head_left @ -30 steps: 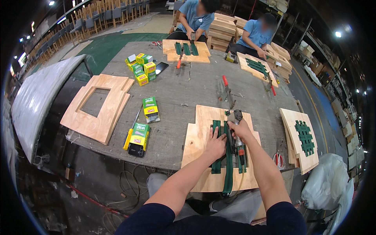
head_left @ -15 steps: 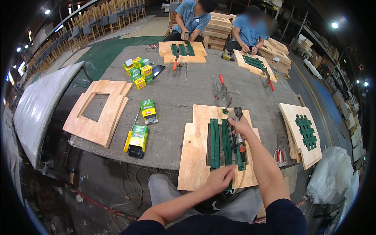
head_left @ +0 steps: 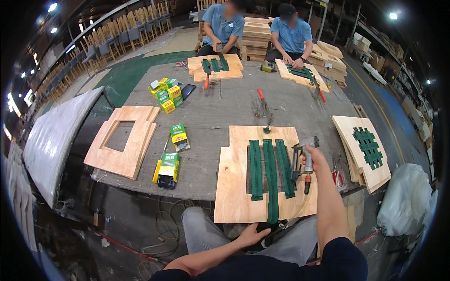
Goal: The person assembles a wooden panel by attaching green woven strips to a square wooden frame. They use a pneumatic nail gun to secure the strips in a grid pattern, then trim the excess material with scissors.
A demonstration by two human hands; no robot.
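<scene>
My right hand (head_left: 317, 159) is closed around the handle of a pneumatic stapler (head_left: 307, 164), above the right side of a notched plywood panel (head_left: 234, 187). Three green webbing straps lie lengthwise over the panel's rectangular opening: a left strap (head_left: 255, 171), a longer middle strap (head_left: 270, 178) and a right strap (head_left: 285, 168). The middle one runs over the near edge. Beside that strap's lower end, my left hand (head_left: 253, 235) is low by my lap with thumb and forefinger apart; its other fingers are partly hidden. A hose (head_left: 300, 206) trails from the stapler.
At left are stacked frame panels (head_left: 96, 145), staple boxes (head_left: 168, 164) and a phone (head_left: 188, 91). A red-handled clamp (head_left: 263, 100) stands beyond my panel; scissors (head_left: 336, 178) lie right, near a woven-strap panel (head_left: 368, 150). Two co-workers (head_left: 225, 28) sit across the table (head_left: 206, 122).
My right hand has moved the stapler rightward, off the straps. My left hand has dropped from over the panel to below its near edge. The right strap now shows fully.
</scene>
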